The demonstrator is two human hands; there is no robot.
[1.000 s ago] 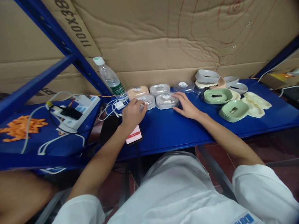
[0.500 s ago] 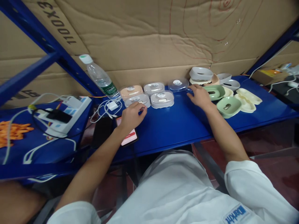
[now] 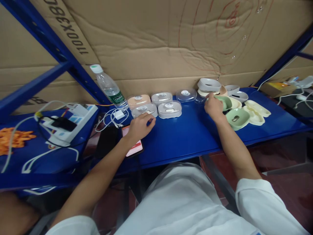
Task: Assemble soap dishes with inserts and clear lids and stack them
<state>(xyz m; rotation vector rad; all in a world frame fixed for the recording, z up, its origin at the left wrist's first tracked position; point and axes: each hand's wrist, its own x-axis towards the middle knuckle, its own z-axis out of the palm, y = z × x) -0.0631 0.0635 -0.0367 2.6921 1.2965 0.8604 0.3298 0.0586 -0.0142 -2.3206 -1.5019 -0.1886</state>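
My right hand (image 3: 214, 107) is at the left end of a green soap box base (image 3: 227, 102), its fingers closed around the near rim; the fingertips are partly hidden. Beside these fingers lies a clear lid (image 3: 200, 99). A second green base (image 3: 237, 118) sits to the right of the hand. My left hand (image 3: 141, 127) hovers over the phone (image 3: 135, 149), fingers loosely curled and thumb apart, with nothing visible in them. Just beyond it stands a grey lidded soap box (image 3: 144, 110), near another grey one (image 3: 169, 109) and a peach one (image 3: 139, 100).
Another clear lid (image 3: 186, 95) lies at the back. Grey bases (image 3: 209, 85) are stacked near cream parts (image 3: 256, 112) at right. A water bottle (image 3: 111, 88), white cable (image 3: 110, 119) and power strip (image 3: 73, 125) stand left. Cardboard (image 3: 146, 49) backs the blue table (image 3: 176, 140).
My right hand has moved right from the clear lid to the green base, which looks slightly shifted and more covered. My left hand stays almost in place. The camera view has tilted slightly.
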